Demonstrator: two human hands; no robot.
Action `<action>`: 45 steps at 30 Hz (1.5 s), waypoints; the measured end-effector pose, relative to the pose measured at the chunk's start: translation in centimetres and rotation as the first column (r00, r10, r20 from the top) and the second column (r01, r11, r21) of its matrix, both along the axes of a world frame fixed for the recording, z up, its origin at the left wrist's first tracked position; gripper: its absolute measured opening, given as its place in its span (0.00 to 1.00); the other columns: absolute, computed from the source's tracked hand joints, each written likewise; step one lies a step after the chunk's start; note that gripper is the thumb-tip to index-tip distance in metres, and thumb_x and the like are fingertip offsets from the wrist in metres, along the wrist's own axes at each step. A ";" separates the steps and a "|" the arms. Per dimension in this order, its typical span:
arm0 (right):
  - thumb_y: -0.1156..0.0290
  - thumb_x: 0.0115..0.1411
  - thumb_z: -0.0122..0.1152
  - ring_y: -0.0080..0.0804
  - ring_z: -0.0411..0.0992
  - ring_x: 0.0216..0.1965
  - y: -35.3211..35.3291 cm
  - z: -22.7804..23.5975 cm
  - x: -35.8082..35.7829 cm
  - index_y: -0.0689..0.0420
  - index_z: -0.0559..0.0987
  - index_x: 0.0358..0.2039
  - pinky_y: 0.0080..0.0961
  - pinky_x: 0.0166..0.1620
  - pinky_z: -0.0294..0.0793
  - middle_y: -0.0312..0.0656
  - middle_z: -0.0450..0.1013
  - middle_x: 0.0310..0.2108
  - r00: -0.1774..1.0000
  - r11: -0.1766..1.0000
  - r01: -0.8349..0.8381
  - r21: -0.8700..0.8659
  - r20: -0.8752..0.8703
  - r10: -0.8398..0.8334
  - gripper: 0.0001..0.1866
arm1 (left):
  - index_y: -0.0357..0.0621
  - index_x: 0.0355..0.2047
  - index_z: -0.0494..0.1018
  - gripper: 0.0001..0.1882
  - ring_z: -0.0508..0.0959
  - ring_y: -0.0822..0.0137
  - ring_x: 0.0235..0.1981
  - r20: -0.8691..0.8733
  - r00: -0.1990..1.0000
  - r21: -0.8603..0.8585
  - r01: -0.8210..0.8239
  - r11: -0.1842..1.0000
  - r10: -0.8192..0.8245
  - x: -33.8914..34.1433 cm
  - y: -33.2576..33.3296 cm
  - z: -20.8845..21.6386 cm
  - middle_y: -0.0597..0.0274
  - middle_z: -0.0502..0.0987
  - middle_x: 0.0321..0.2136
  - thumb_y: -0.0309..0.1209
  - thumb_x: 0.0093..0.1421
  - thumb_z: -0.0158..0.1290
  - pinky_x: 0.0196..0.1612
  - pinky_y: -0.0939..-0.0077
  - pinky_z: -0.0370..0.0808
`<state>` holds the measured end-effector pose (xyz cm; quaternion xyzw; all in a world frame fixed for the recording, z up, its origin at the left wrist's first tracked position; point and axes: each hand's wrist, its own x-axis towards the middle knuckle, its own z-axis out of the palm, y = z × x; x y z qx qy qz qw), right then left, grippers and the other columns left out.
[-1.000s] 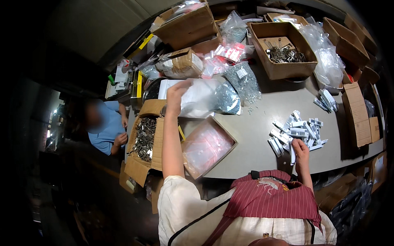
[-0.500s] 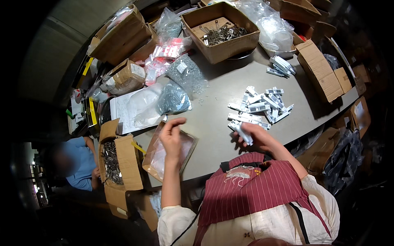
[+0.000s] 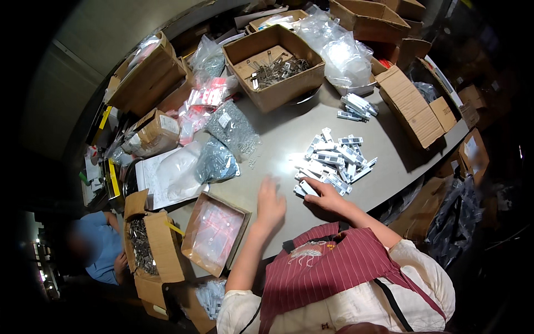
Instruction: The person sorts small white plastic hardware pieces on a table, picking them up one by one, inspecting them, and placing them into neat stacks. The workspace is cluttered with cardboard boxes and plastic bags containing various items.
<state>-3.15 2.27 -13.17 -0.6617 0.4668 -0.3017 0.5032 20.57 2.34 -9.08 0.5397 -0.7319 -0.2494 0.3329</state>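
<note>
I see the right hand point(image 3: 327, 196) pinching a white piece point(image 3: 308, 188) at the near edge of the pile point(image 3: 335, 160). Left of the pile, the left hand point(image 3: 271, 205) is blurred; I can't tell its grip.

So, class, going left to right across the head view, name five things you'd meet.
Carton of metal pieces, shallow box of plastic bags, fingers of the left hand, pile of white parts, carton with a broad flap.
</note>
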 end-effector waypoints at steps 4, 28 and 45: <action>0.67 0.56 0.67 0.34 0.75 0.40 -1.2 0.6 -2.7 0.57 0.70 0.62 0.30 0.45 0.74 0.47 0.78 0.45 0.970 0.981 0.173 -0.085 -0.160 -0.184 0.33 | 0.31 0.57 0.65 0.32 0.61 0.37 0.62 0.217 0.968 -0.001 0.126 0.992 -0.123 -3.6 0.9 -0.8 0.34 0.63 0.60 0.27 0.51 0.56 0.65 0.46 0.55; 0.60 0.54 0.69 0.52 0.68 0.49 -24.1 3.7 -20.2 0.63 0.71 0.55 0.45 0.53 0.67 0.51 0.70 0.46 0.667 0.766 0.120 -0.631 -0.520 -0.533 0.32 | 0.40 0.48 0.77 0.26 0.56 0.48 0.69 0.442 0.880 -0.035 0.211 0.977 -0.174 -23.9 -15.7 -0.8 0.53 0.66 0.64 0.51 0.65 0.49 0.66 0.32 0.49; 0.54 0.72 0.34 0.36 0.74 0.33 -18.4 7.5 -24.3 0.62 0.64 0.64 0.32 0.36 0.73 0.51 0.74 0.40 0.326 0.659 -0.468 0.588 0.809 -0.490 0.30 | 0.36 0.42 0.76 0.10 0.78 0.50 0.41 -0.091 0.969 0.035 -0.226 0.973 0.229 -27.2 -10.6 6.7 0.50 0.79 0.39 0.27 0.64 0.50 0.46 0.60 0.73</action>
